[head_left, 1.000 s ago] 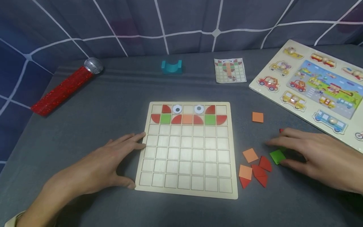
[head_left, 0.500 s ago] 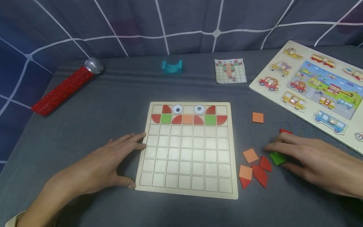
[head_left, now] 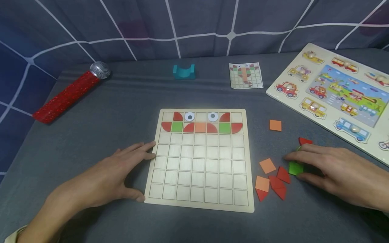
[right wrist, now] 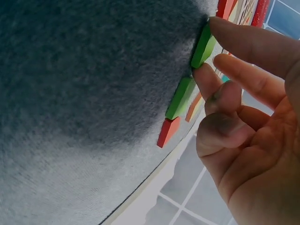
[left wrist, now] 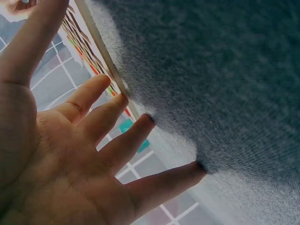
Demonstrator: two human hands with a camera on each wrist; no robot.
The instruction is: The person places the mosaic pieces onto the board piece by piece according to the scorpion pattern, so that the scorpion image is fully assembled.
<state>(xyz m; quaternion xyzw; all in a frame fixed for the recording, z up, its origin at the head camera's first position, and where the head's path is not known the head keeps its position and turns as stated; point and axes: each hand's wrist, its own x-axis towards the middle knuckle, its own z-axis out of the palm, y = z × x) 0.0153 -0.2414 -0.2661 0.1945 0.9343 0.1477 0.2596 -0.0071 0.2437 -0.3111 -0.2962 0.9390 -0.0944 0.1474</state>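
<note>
A pale wooden grid board [head_left: 199, 165] lies flat in the head view, its top two rows holding red, green and orange tiles and two googly-eye pieces. My left hand [head_left: 121, 175] rests at its left edge, fingers spread, thumb at the near corner; the left wrist view shows the fingertips along the edge. At the right, my right hand [head_left: 331, 168] pinches a green square tile [right wrist: 203, 47] between thumb and a fingertip, low on the table. Another green tile [right wrist: 180, 98] and a red tile [right wrist: 168, 132] lie just past it, partly hidden by the hand in the head view.
Loose orange squares [head_left: 267, 166] and red quarter-round tiles [head_left: 283, 175] lie between board and right hand. A knobbed vehicle puzzle [head_left: 331, 91] sits at the back right. Behind the board are a pattern card [head_left: 246, 76], a teal block [head_left: 184, 72] and a red microphone [head_left: 71, 92].
The right hand has shifted slightly and the green tile at its fingertips has turned a little, its edges now straighter to the board. More of the red tile behind shows. The left hand stays put.
</note>
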